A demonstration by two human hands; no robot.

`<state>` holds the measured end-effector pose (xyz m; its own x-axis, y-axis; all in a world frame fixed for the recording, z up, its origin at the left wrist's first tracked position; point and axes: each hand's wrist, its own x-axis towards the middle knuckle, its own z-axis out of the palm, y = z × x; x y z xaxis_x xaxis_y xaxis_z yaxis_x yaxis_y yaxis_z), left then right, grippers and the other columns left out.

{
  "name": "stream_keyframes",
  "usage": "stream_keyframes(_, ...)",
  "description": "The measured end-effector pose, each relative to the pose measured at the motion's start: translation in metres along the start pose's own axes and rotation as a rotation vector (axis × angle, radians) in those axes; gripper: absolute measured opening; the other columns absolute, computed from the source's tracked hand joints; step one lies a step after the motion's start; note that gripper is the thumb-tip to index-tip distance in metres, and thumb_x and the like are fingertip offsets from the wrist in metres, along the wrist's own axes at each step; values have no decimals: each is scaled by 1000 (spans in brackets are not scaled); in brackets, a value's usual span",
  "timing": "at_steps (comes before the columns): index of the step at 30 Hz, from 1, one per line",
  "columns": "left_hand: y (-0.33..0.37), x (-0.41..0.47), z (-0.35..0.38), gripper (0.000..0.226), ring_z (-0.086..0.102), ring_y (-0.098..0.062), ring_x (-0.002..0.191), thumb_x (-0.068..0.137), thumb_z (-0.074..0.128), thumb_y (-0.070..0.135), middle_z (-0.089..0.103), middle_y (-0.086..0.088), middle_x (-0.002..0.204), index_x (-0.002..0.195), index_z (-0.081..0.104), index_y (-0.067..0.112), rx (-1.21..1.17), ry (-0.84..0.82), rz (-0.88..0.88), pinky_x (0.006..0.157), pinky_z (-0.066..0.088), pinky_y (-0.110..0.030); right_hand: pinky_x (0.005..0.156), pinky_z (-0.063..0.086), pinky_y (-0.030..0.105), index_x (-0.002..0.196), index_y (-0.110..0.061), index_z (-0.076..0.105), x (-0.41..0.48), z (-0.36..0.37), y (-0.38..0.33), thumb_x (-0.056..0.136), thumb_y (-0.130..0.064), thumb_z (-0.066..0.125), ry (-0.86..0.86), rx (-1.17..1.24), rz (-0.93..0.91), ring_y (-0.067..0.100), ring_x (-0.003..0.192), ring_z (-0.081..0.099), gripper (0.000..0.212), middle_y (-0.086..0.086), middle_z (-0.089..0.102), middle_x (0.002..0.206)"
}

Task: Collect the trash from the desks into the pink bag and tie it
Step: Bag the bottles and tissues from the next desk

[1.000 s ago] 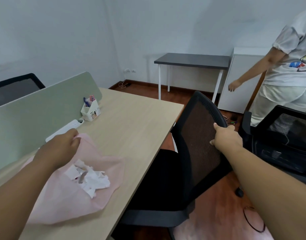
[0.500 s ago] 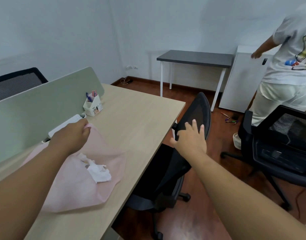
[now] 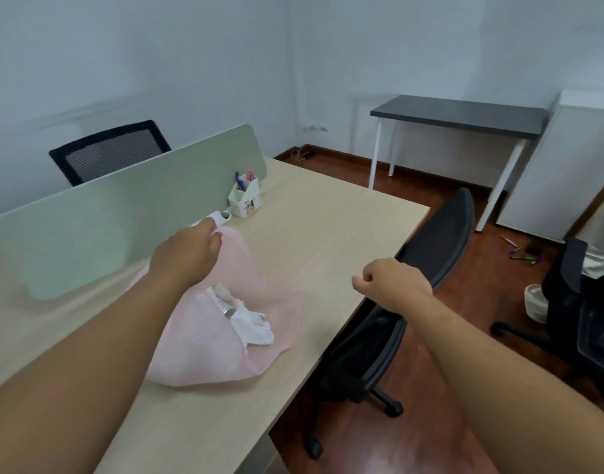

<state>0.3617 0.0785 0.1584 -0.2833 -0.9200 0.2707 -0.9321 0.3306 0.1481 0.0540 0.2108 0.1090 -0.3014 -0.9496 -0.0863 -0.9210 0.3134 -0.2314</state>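
The pink bag (image 3: 222, 340) lies flat on the light wooden desk (image 3: 328, 234), in the lower centre of the frame. Through its thin material white crumpled paper (image 3: 252, 325) is visible, and beside it a small grey thing, maybe metal, which is too blurred to name. The left hand (image 3: 188, 254) is closed on the far edge of the bag, with the fingers pinched around the rim, just beside a white flat object (image 3: 218, 218) near the green divider panel (image 3: 123, 206). The right hand (image 3: 393, 285) is over the right edge of the desk, holding nothing, with the fingers curled loosely inward. Just behind it stands a black mesh chair (image 3: 430, 254), its backrest close to the desk edge. A white pen holder (image 3: 244, 201) stands against the divider in the centre of the frame. In the upper right there is a dark side table (image 3: 461, 114) on white legs, and some pens (image 3: 522, 254) lie on the brown floor (image 3: 464, 336) at the right.
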Motion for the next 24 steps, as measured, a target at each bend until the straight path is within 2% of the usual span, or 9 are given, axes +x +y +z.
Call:
stream_keyframes(3, -1, -2, -3, 24, 57, -38, 85, 100, 34, 33, 64, -21, 101, 103, 49, 14, 6, 5, -14, 64, 37, -37, 54, 41, 30, 72, -14, 54, 4, 3, -6, 92, -49, 47, -164, -133, -62, 23, 58, 53, 41, 0, 58, 69)
stream_keyframes(5, -3, -1, -8, 23, 52, -35, 78, 100, 34, 34, 64, -19, 98, 98, 47, 16, 6, 13, -34, 63, 36, -36, 68, 49, 33, 95, -15, 68, 14, 3, -14, 91, -49, 53, -282, -158, -85, 22, 83, 65, 38, 1, 69, 97)
stream_keyframes(6, -2, 0, -13, 22, 49, -33, 75, 100, 34, 35, 64, -18, 97, 97, 46, 17, 11, 18, -40, 62, 35, -36, 74, 50, 34, 107, -15, 68, 19, 4, -18, 90, -49, 56, -318, -92, -80, 21, 92, 64, 40, 2, 67, 109)
stream_keyframes(9, -6, 1, -25, 23, 49, -31, 76, 100, 34, 39, 61, -12, 92, 96, 45, 19, -29, 38, -89, 62, 36, -36, 89, 50, 35, 135, -20, 50, 40, 8, -47, 83, -54, 67, -343, 141, -106, 21, 106, 59, 64, 3, 55, 130)
stream_keyframes(13, -14, -10, -41, 22, 49, -31, 74, 99, 36, 41, 53, -4, 83, 88, 43, 22, -33, 73, -181, 60, 34, -35, 97, 47, 43, 149, -21, 27, 61, 38, -102, 76, -58, 72, -324, 124, -264, 29, 125, 49, 93, 9, 40, 142)
stream_keyframes(16, -26, -23, -54, 25, 51, -33, 71, 99, 34, 39, 56, -6, 80, 87, 45, 20, -2, 114, -259, 54, 31, -34, 94, 44, 43, 150, -23, 21, 72, 62, -132, 80, -57, 69, -279, 77, -320, 33, 127, 40, 91, 10, 35, 141)
stream_keyframes(18, -42, -37, -64, 25, 52, -34, 70, 99, 34, 39, 56, -5, 76, 82, 42, 23, 14, 138, -350, 51, 29, -32, 93, 42, 41, 144, -27, 33, 80, 72, -152, 88, -50, 62, -244, 33, -403, 33, 125, 39, 68, 7, 41, 137)
stream_keyframes(21, -66, -69, -76, 27, 51, -32, 67, 98, 33, 39, 53, -2, 71, 75, 34, 25, 50, 163, -497, 49, 27, -32, 90, 43, 35, 112, -22, 60, 96, 77, -183, 95, -27, 51, -219, 70, -535, 33, 116, 49, 20, 6, 59, 123)
stream_keyframes(24, -91, -108, -87, 29, 52, -31, 67, 99, 32, 42, 54, -2, 72, 76, 35, 26, 99, 181, -637, 51, 29, -32, 75, 46, 31, 91, -13, 60, 102, 73, -222, 90, -10, 48, -278, 280, -606, 30, 95, 59, 12, 11, 66, 105)
